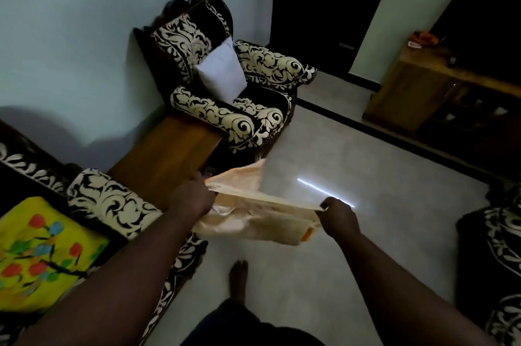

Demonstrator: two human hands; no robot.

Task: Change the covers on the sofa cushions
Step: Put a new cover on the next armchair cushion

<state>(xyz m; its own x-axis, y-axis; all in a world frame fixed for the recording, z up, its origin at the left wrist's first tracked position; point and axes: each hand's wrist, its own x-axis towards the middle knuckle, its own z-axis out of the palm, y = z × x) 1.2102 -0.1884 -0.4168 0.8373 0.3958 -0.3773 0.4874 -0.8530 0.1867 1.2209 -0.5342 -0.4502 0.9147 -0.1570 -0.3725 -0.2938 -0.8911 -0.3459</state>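
Two hands grip a peach cover stretched mid-frame over pale tile floor: left hand & right hand each pinch an end. Lower left: sofa w/ yellow cushion. Wood table behind. Upper center: armchair w/ bare white cushion by wall.

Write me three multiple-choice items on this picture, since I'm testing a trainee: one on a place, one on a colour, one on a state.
1. Where is the white cushion?
A. On the armchair
B. On the floor
C. On the wooden table

2. What is the main colour of the flowered cushion?
A. Blue
B. Yellow
C. Grey

3. How is the peach cover held?
A. Left hand only
B. Lying loose on the floor
C. Stretched between both hands

Key: 1 A, it leans against the armchair's back; 2 B, its ground is yellow; 3 C, the left hand and right hand each grip an end.
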